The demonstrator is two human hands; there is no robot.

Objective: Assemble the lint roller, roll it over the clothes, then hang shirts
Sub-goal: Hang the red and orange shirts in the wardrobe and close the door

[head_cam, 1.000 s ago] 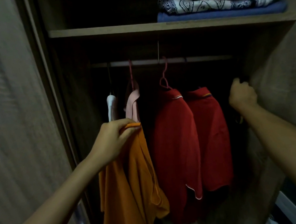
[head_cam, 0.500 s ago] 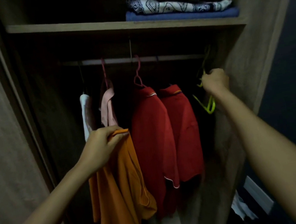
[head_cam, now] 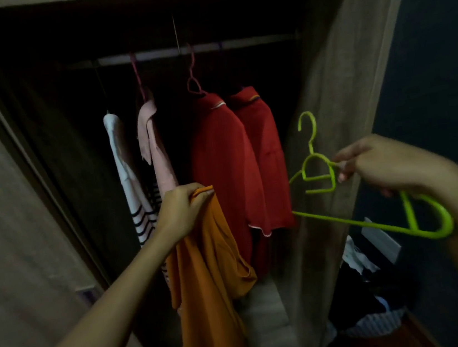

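Observation:
My left hand [head_cam: 182,213] grips the collar of an orange shirt [head_cam: 207,286], which hangs down in front of the open wardrobe. My right hand [head_cam: 375,165] holds a lime green plastic hanger [head_cam: 318,173] out in front of the wardrobe's right side panel, hook pointing up. The hanger is clear of the rail [head_cam: 176,51]. Two red shirts [head_cam: 226,159] hang on the rail, with a pink shirt [head_cam: 154,145] and a white striped shirt [head_cam: 125,169] to their left.
The wardrobe's left door [head_cam: 11,231] and right side panel [head_cam: 337,100] frame the opening. A pile of clothes [head_cam: 367,300] lies on the floor at lower right, beside a dark blue wall [head_cam: 441,72].
My right hand has taken the green hanger off the rail's right end and drawn it down and out of the wardrobe. My view has tipped downward; the left hand still holds the orange shirt.

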